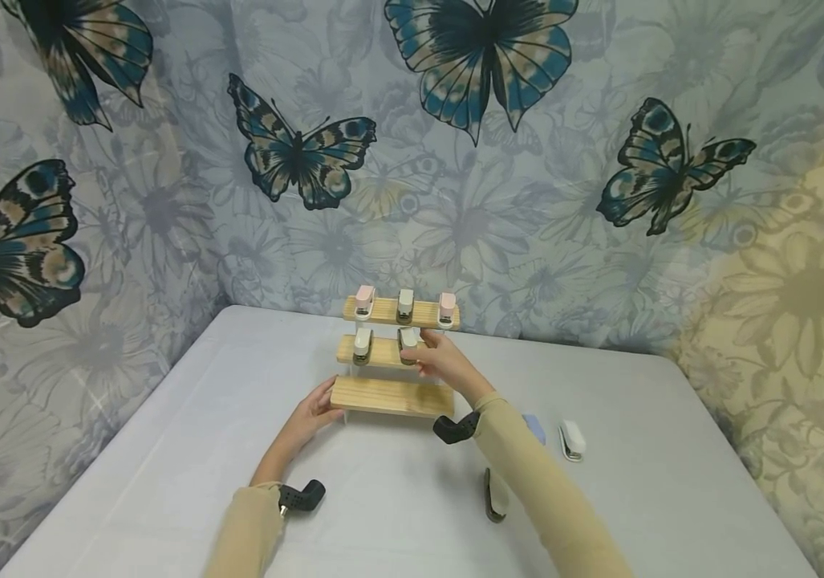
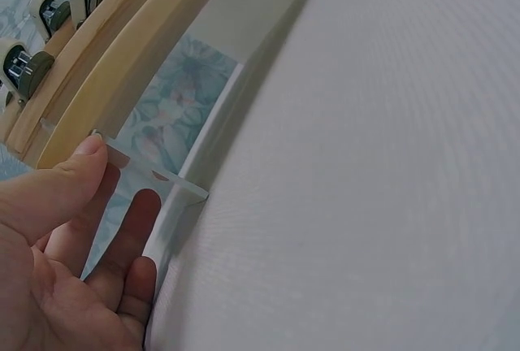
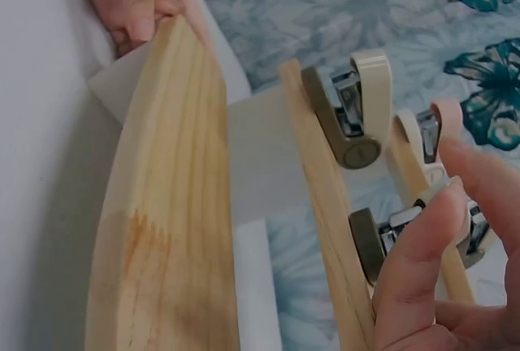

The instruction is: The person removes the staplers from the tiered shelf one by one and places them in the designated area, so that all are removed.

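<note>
A three-tier display stand with wooden shelves and clear side panels stands on the table. My left hand holds its left end, thumb at the bottom shelf's corner. My right hand pinches a cream stapler with a dark base on the middle shelf; the fingers partly hide it in the right wrist view. Left of it on that shelf sits another cream stapler. Along the top shelf stand a pink stapler, a pale stapler and a second pink stapler.
Right of the stand, a white stapler and a dark-based stapler lie on the white-covered table. A bluish item is partly hidden by the right sleeve. A butterfly-patterned cloth hangs behind.
</note>
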Demonstrator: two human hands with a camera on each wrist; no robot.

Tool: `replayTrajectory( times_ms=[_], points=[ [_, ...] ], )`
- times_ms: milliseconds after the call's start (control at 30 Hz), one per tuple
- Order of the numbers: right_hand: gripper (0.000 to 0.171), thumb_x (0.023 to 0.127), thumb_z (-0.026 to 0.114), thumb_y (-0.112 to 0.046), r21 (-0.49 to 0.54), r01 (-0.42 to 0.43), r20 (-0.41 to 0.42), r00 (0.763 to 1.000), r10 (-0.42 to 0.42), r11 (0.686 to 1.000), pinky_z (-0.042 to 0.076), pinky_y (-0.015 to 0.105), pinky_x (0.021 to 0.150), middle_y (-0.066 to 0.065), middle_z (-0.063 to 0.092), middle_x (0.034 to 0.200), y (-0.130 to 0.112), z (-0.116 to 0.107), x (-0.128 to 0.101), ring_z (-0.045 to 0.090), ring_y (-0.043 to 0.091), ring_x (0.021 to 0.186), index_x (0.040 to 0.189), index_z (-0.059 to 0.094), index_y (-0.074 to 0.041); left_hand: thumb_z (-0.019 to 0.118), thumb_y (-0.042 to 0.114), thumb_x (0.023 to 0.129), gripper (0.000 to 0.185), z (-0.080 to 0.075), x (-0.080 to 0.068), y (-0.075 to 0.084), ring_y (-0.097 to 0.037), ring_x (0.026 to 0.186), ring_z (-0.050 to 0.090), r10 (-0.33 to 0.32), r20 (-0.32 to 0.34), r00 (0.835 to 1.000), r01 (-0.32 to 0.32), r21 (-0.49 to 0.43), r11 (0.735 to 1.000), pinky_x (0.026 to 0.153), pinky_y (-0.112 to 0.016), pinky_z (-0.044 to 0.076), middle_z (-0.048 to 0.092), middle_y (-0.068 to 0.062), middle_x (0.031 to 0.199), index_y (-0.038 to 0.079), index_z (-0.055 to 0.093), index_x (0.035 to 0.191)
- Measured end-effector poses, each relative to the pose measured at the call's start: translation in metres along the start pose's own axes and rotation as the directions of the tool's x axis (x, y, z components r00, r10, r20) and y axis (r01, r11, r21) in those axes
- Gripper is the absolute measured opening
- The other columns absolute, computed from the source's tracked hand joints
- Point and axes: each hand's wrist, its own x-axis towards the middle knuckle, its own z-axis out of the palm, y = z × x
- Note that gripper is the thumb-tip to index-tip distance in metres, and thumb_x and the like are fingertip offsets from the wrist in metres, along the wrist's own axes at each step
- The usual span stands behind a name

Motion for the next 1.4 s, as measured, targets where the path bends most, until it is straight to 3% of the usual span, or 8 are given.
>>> replayTrajectory(
  times_ms=[167, 300, 567, 833, 967, 1100, 1233, 1400],
  points=[
    [0.075, 0.073, 0.056, -0.010, 0.056, -0.057, -0.026, 0.998, 0.058, 0.997, 0.041, 0.023, 0.047, 0.012, 0.011, 0.128, -0.009, 0.004, 0.002, 0.046, 0.012, 0.050, 0.126, 0.004, -0.002, 0.061, 0.021, 0.068, 0.065, 0.002, 0.003, 0.002, -0.014, 0.097, 0.042, -0.002, 0.003, 1.000, 0.002, -0.002, 1.000, 0.080, -0.030, 0.033, 0.037, 0.001, 0.117, 0.022, 0.025, 0.123],
    [0.069, 0.071, 0.058, -0.008, 0.042, -0.046, -0.104, 0.993, 0.050, 0.998, 0.042, 0.026, 0.048, 0.013, 0.022, 0.123, -0.004, 0.007, 0.005, 0.045, 0.012, 0.049, 0.125, 0.014, -0.003, 0.062, 0.022, 0.067, 0.066, 0.002, 0.003, 0.003, -0.014, 0.098, 0.041, -0.009, -0.004, 1.000, 0.009, 0.001, 1.000, 0.082, -0.031, 0.031, 0.038, 0.001, 0.117, 0.020, 0.026, 0.123],
    [0.078, 0.065, 0.065, -0.014, 0.044, -0.014, -0.184, 0.983, 0.022, 0.999, 0.043, 0.031, 0.049, 0.010, 0.018, 0.127, 0.002, 0.014, 0.001, 0.045, 0.014, 0.048, 0.125, 0.016, -0.007, 0.061, 0.020, 0.069, 0.065, 0.002, -0.002, 0.002, -0.014, 0.100, 0.039, -0.009, -0.016, 1.000, 0.010, 0.024, 1.000, 0.083, -0.033, 0.029, 0.038, 0.001, 0.117, 0.020, 0.025, 0.123],
    [0.074, 0.061, 0.067, -0.023, -0.090, 0.039, -0.253, 0.966, -0.061, 0.995, 0.045, 0.026, 0.046, 0.001, 0.037, 0.116, 0.025, 0.010, 0.007, 0.047, 0.009, 0.046, 0.123, 0.027, -0.018, 0.061, 0.022, 0.068, 0.066, 0.001, -0.002, 0.001, -0.015, 0.098, 0.041, 0.012, -0.006, 1.000, -0.012, 0.013, 1.000, 0.081, -0.032, 0.032, 0.039, -0.002, 0.117, 0.020, 0.025, 0.123],
    [0.075, 0.057, 0.069, -0.028, -0.107, 0.055, -0.270, 0.959, -0.082, 0.993, 0.045, 0.026, 0.046, -0.001, 0.038, 0.115, 0.036, 0.004, 0.010, 0.048, 0.009, 0.044, 0.121, 0.030, -0.024, 0.061, 0.023, 0.068, 0.066, 0.002, -0.002, 0.002, -0.016, 0.098, 0.041, 0.013, -0.001, 1.000, -0.013, 0.007, 1.000, 0.081, -0.032, 0.032, 0.039, -0.002, 0.117, 0.019, 0.025, 0.123],
    [0.074, 0.055, 0.070, -0.023, -0.124, 0.060, -0.268, 0.959, -0.091, 0.991, 0.044, 0.033, 0.046, 0.002, 0.031, 0.121, 0.027, 0.003, -0.001, 0.046, 0.012, 0.043, 0.120, 0.034, -0.021, 0.061, 0.022, 0.068, 0.066, 0.003, -0.002, 0.003, -0.015, 0.099, 0.041, 0.005, -0.011, 1.000, -0.005, 0.009, 1.000, 0.081, -0.031, 0.032, 0.038, -0.001, 0.117, 0.020, 0.025, 0.123],
    [0.068, 0.058, 0.069, -0.017, -0.136, 0.035, -0.219, 0.974, -0.064, 0.990, 0.042, 0.039, 0.047, 0.003, 0.029, 0.122, 0.008, 0.002, -0.025, 0.043, 0.019, 0.043, 0.117, 0.037, -0.020, 0.060, 0.017, 0.069, 0.065, 0.004, -0.003, 0.003, -0.016, 0.099, 0.040, 0.003, -0.013, 1.000, -0.003, 0.011, 1.000, 0.081, -0.033, 0.032, 0.038, -0.002, 0.117, 0.019, 0.025, 0.124],
    [0.068, 0.060, 0.068, -0.021, -0.183, 0.040, -0.162, 0.984, -0.070, 0.982, 0.040, 0.039, 0.048, 0.003, 0.025, 0.125, -0.001, -0.005, -0.052, 0.040, 0.024, 0.045, 0.119, 0.035, -0.020, 0.060, 0.014, 0.070, 0.064, 0.005, -0.003, 0.003, -0.017, 0.096, 0.042, 0.008, -0.020, 1.000, -0.007, 0.020, 1.000, 0.080, -0.033, 0.033, 0.038, -0.003, 0.117, 0.018, 0.026, 0.124]
  ],
)
